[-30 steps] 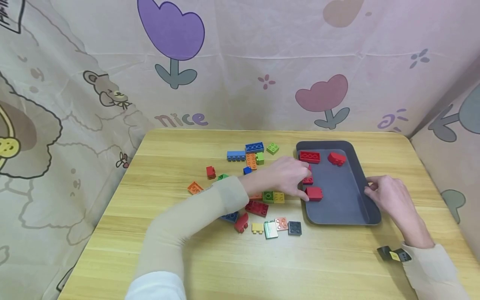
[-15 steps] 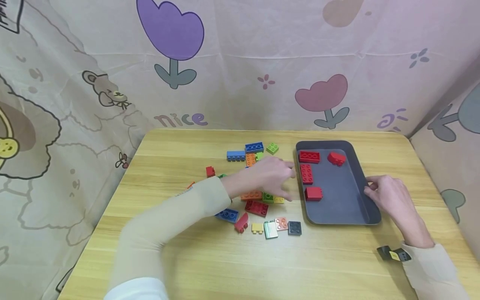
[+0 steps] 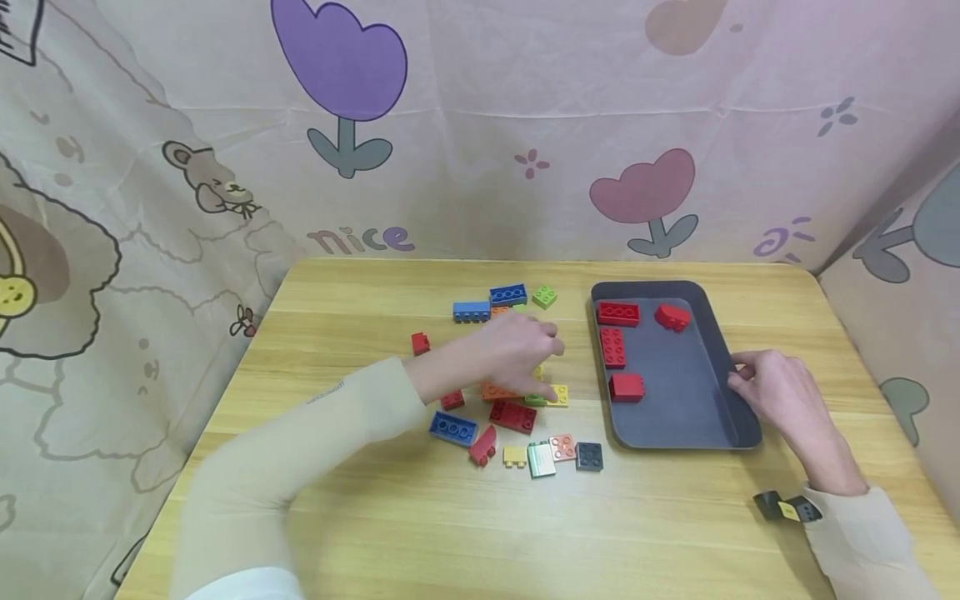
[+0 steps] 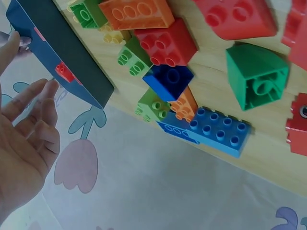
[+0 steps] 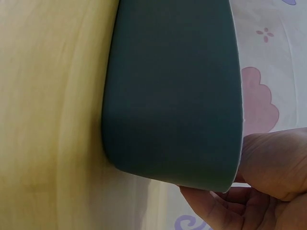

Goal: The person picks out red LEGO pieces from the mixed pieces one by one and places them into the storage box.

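Note:
My left hand (image 3: 517,352) hovers over the scattered toy bricks, thumb and fingers apart and nothing between them. It hides part of the pile, with a yellow brick (image 3: 557,395) by the thumb. In the left wrist view the palm (image 4: 24,158) shows bare, apart from the bricks. At the right side of the dark grey tray (image 3: 686,383), my right hand (image 3: 783,396) pinches the rim between thumb and fingers. Inside the tray lie several red bricks, among them an eight-stud brick (image 3: 612,347) and a curved one (image 3: 673,317).
Left of the tray are a dark red brick (image 3: 513,416), a blue brick (image 3: 453,428), a red curved brick (image 3: 483,446) and a black brick (image 3: 589,456). Farther back lie a light blue brick (image 3: 472,312) and a lime brick (image 3: 545,297). A patterned cloth (image 3: 480,167) hangs behind the table.
My left hand has drawn back leftward from the tray's left side to above the loose bricks, uncovering the red bricks there. The right hand and tray stay put.

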A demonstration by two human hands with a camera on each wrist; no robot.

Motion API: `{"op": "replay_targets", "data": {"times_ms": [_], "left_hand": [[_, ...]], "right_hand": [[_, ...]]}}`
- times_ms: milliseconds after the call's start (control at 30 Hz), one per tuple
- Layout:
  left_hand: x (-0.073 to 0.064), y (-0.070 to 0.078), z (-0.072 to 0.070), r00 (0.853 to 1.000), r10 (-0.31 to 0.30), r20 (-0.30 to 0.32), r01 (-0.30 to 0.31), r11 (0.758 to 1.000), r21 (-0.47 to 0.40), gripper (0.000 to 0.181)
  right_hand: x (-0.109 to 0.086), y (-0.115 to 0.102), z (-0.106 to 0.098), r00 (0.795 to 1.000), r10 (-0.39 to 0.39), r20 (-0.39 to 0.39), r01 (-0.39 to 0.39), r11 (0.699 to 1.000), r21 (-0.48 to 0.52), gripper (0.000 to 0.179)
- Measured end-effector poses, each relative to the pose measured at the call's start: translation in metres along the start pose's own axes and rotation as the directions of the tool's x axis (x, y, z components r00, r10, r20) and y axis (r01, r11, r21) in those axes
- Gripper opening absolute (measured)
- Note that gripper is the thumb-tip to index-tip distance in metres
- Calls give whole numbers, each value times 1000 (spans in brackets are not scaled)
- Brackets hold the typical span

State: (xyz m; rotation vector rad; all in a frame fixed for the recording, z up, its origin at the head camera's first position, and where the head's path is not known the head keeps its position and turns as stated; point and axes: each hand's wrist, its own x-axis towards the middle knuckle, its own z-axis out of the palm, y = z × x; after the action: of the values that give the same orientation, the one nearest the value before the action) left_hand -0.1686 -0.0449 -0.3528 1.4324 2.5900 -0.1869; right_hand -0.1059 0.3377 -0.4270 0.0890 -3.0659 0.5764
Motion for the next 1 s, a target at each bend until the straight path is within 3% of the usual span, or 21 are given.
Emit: {"op": "replay_targets", "data": {"times_ms": [233, 500, 1000], "left_hand": [[-17, -1, 4, 1000, -7, 3, 7, 1000, -14, 68], [-34, -4, 21, 1000, -2, -9, 2, 1000, -13, 65], [-39, 1, 50, 999, 4, 48, 0, 996, -86, 57]], "right_hand": [[0, 0, 0, 1000, -11, -9, 11, 1000, -3, 35], [-1, 1, 2, 999, -28, -17, 28, 1000, -2, 35], [0, 0, 1, 999, -23, -24, 23, 1000, -6, 35]]}}
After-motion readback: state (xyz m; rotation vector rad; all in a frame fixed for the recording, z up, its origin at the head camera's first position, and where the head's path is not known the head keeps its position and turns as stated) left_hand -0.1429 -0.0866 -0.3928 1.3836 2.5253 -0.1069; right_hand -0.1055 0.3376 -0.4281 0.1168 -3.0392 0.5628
